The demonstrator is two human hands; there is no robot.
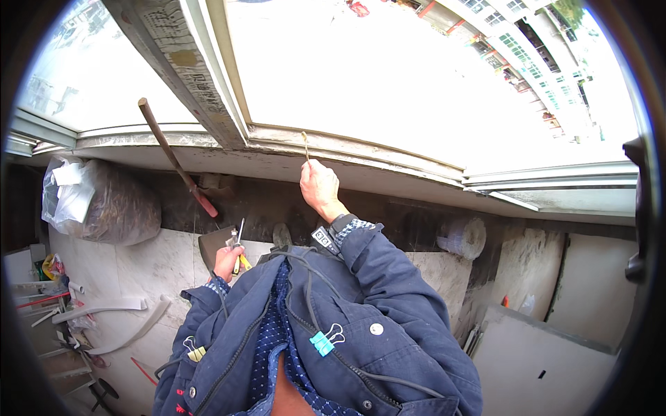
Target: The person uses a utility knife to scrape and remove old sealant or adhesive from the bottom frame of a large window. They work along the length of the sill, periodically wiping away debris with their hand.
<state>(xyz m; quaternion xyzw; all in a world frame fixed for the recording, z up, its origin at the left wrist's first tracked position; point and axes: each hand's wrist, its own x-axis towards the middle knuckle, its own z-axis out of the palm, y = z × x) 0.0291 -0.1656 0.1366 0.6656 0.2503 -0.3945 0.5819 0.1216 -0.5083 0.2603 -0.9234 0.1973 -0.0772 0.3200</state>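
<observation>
My right hand [319, 183] is closed around a thin, brass-coloured strip or rod [306, 144] with a curled tip. That tip reaches the bottom track of the window frame [333, 148]. Lower and to the left, my left hand [227, 262] grips several tools together. Among them are a screwdriver [240, 233] with its shaft pointing up and a tool with a yellow handle [245, 261]; my fingers hide the rest of the bundle.
A shovel [169, 148] with a wooden handle leans at the window wall. Left of it stands a filled clear plastic bag [112, 203]. A plastic-wrapped roll [464, 238] lies on the right, above a pale board [541, 364]. White trim strips [127, 333] lie on the floor at left.
</observation>
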